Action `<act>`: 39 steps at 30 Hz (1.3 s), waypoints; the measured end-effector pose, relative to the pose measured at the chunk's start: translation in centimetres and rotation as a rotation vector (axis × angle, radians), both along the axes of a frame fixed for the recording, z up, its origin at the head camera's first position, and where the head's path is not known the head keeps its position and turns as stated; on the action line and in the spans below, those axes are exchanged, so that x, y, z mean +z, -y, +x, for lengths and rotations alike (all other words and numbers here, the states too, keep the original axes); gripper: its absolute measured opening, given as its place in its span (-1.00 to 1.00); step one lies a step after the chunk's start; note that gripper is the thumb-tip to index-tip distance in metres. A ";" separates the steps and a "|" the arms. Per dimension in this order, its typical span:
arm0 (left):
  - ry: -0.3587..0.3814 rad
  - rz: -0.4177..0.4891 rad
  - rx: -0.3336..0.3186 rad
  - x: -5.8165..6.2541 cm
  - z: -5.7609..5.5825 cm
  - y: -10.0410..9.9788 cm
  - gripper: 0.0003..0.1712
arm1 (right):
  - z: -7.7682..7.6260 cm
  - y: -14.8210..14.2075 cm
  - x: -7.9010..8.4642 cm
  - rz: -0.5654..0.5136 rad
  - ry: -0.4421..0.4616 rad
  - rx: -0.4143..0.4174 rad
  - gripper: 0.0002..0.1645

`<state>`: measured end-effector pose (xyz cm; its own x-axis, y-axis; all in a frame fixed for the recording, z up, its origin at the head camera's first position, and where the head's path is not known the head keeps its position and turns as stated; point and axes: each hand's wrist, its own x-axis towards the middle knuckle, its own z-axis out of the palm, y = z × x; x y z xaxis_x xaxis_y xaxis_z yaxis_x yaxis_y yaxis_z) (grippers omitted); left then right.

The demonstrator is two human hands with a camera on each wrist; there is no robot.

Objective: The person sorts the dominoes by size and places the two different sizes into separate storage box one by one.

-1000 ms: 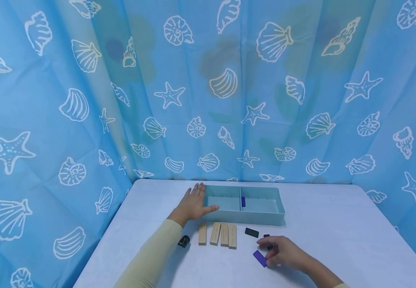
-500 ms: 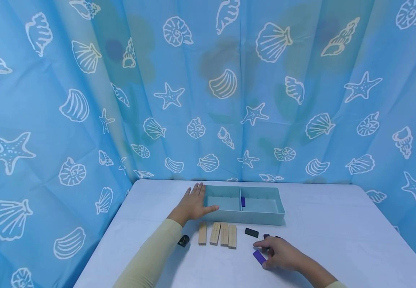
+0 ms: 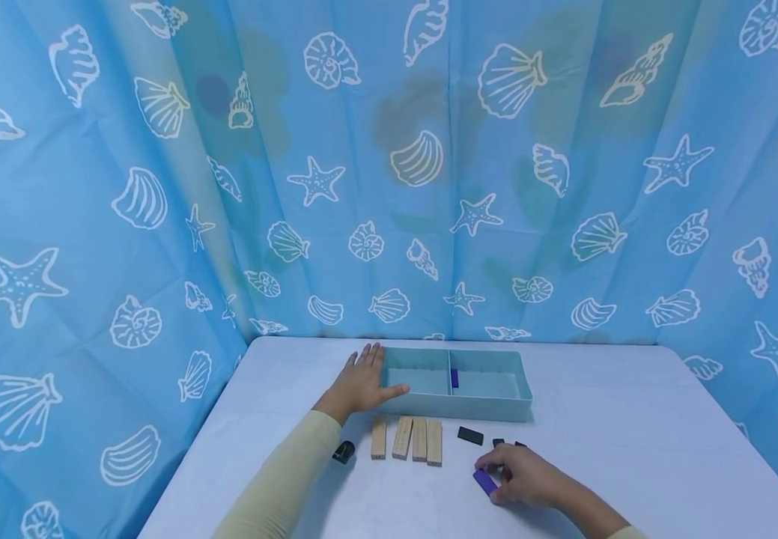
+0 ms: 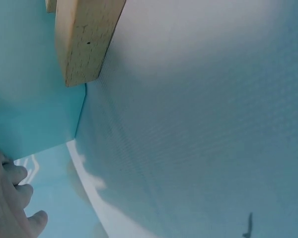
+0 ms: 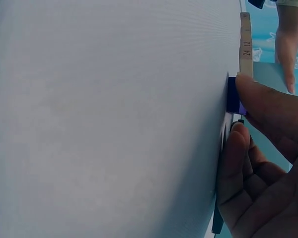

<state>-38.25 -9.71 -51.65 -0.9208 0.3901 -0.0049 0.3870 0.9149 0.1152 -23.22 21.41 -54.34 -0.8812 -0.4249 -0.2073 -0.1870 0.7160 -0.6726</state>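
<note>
My right hand [image 3: 530,473] pinches a purple block [image 3: 485,483] between thumb and index finger; the block lies low at the white tabletop. The right wrist view shows the thumb at one end of this purple block [image 5: 233,94], the other fingers bent beside it. With fingers spread, my left hand [image 3: 358,385] rests on the left end of a pale green two-compartment tray [image 3: 456,408], its thumb over the front wall. A second purple block [image 3: 454,378] is inside the tray, right of the divider.
Several wooden blocks [image 3: 434,443] stand in a row before the tray. A black block [image 3: 471,435] lies right of them, and dark pieces [image 3: 499,443] sit partly behind my right hand. A small black object [image 3: 344,451] lies beside my left forearm. A shell-patterned curtain [image 3: 389,224] hangs behind.
My right index finger first lifted and reached out past the purple block, then came down to its far end. The left hand and the tray have stayed still.
</note>
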 end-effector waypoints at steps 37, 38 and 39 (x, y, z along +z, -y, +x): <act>0.007 0.024 0.004 -0.4 -0.1 0.0 0.27 | -0.4 -0.7 0.2 -0.484 0.161 -0.278 -0.35; 0.011 0.022 0.006 -0.3 -0.1 -0.1 0.27 | -0.5 -0.8 0.2 -0.503 0.160 -0.281 -0.33; 0.012 0.017 0.008 -0.3 -0.1 -0.1 0.27 | -0.6 -0.8 0.3 -0.519 0.161 -0.291 -0.31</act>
